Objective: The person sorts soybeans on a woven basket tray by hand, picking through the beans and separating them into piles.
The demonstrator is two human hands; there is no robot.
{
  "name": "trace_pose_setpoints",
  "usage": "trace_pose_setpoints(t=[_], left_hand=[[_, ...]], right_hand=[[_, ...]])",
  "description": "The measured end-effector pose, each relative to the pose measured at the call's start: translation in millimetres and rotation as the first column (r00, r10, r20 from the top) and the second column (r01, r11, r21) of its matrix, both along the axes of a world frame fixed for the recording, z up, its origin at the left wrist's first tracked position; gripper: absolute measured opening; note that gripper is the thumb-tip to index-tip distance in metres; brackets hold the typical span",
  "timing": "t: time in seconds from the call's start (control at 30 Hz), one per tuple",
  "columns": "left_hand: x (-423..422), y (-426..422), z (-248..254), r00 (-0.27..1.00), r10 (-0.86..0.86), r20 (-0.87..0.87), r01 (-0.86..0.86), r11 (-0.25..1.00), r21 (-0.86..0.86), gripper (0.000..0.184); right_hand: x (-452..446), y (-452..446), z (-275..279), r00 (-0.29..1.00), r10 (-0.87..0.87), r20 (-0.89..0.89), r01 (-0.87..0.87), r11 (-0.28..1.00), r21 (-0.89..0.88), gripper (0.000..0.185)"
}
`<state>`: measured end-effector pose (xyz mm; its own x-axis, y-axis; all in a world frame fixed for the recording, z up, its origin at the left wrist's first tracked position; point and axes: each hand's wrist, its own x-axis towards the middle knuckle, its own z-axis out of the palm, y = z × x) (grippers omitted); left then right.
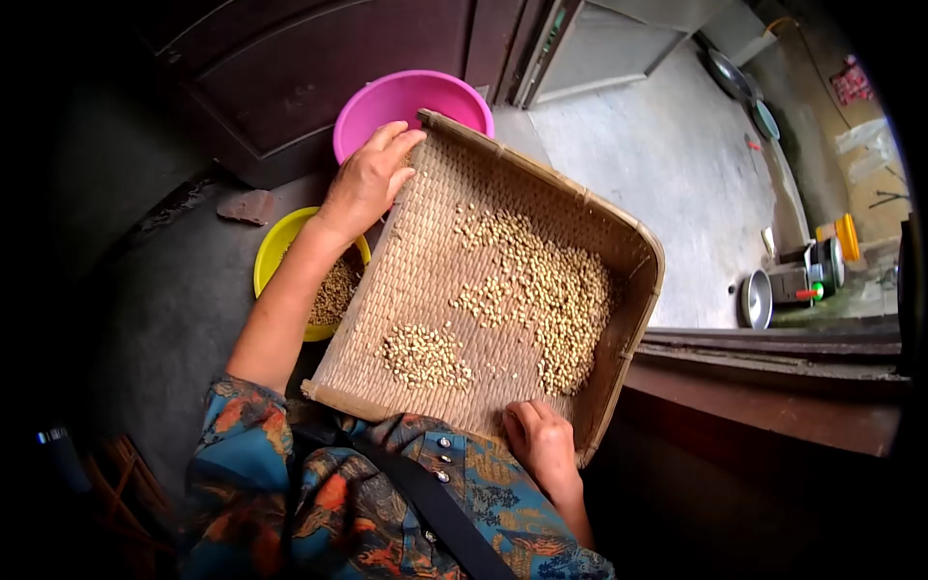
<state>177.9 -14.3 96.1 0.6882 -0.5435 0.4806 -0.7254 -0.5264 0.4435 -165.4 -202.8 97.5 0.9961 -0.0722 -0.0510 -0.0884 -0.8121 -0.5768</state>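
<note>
A woven bamboo winnowing basket (425, 222) lies tilted in front of my body, its near side against my shirt. My left hand (365, 184) grips its far left corner, fingers bent over the edge. Inside, a broad spread of pale beans (570, 290) gathers toward the right wall, and a smaller pile of beans (422, 357) sits nearer to me on the left. My right hand (541, 440) is at the near right part of the basket, fingers curled together beside a few scattered bits. Whatever is between those fingers is hidden.
A pink basin (416, 92) stands behind the basket's far left corner. Partly under my left forearm is a yellow basin (275, 242) holding brownish beans. A flat stone (246, 206) lies on the floor. A dark door (319, 77) and a raised sill (773, 391) border the space.
</note>
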Motion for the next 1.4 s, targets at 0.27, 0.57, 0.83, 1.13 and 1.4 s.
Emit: trace_pose_setpoints(t=[0.27, 0.57, 0.83, 1.13, 1.4], left_hand=[[-82.4, -25.7, -53.5, 0.768, -0.286, -0.574, 0.438, 0.887, 0.144, 0.018], [-101.3, -26.9, -52.9, 0.766, -0.218, -0.605, 0.358, 0.926, 0.120, 0.025], [-115.4, -6.7, -57.7, 0.779, -0.230, -0.583, 0.323, 0.945, 0.059, 0.025], [-120.1, -5.3, -66.7, 0.818, -0.219, -0.532, 0.308, 0.948, 0.083, 0.021], [-122.7, -2.5, -71.8, 0.867, -0.222, -0.447, 0.299, 0.948, 0.110, 0.011]], right_hand=[[-0.4, 0.2, -1.8, 0.999, -0.036, -0.022, 0.036, 0.999, 0.010, 0.010], [15.6, -5.4, -1.7, 0.998, 0.034, -0.056, -0.030, 0.997, 0.066, 0.010], [56.9, -7.7, -18.8, 0.958, 0.255, -0.134, -0.270, 0.956, -0.111, 0.008], [75.3, 0.5, -20.7, 0.934, 0.303, -0.187, -0.330, 0.935, -0.133, 0.011], [124.7, 1.7, -38.7, 0.952, 0.307, 0.006, -0.303, 0.940, -0.158, 0.027]])
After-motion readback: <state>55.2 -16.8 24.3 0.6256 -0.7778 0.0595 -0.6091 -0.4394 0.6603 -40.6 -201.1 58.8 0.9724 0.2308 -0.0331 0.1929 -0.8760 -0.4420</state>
